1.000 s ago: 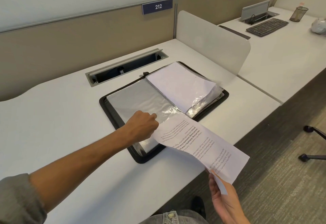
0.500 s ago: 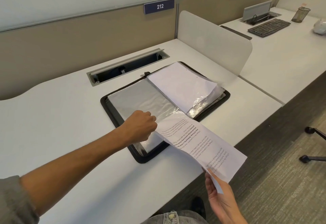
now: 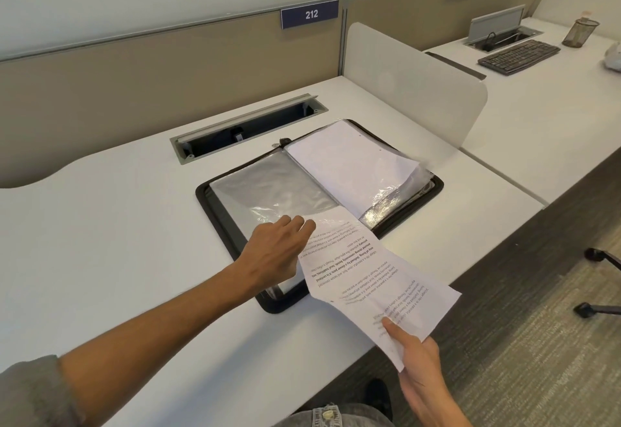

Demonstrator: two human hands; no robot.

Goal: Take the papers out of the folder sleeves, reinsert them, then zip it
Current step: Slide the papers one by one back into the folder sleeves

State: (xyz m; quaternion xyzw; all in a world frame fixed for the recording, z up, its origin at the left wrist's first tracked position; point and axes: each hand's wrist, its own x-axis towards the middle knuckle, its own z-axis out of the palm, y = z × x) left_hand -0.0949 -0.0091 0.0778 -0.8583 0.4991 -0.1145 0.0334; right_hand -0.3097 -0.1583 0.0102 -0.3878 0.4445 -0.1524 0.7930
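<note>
Running from centre frame down to the lower right, the white printed paper sheet [image 3: 366, 278] has its long axis pointed at the open mouth of the clear plastic sleeve [image 3: 268, 191] on the left page of the black zip-around fabric folder [image 3: 433, 191]. Its far edge lies at or just under the sleeve's near edge; whether it is inside I cannot tell. The right hand [image 3: 420, 379], low right in frame, pinches the sheet's near corner, thumb on top and fingers beneath. The left hand [image 3: 279, 252], at centre, is nearer the sleeve mouth; its fingers are loosely bent and close together, tips touching the film beside the paper's left edge, seemingly holding the mouth down or open.

The paper is thin and limp, buckled along its length, so pushing from the far corner would likely crumple it. The sleeve film is glossy, wrinkled and clingy. On the right page, a stack of filled sleeves [image 3: 349, 161] curls upward. The folder lies flat on a smooth white laminate desk [image 3: 100, 225].
</note>
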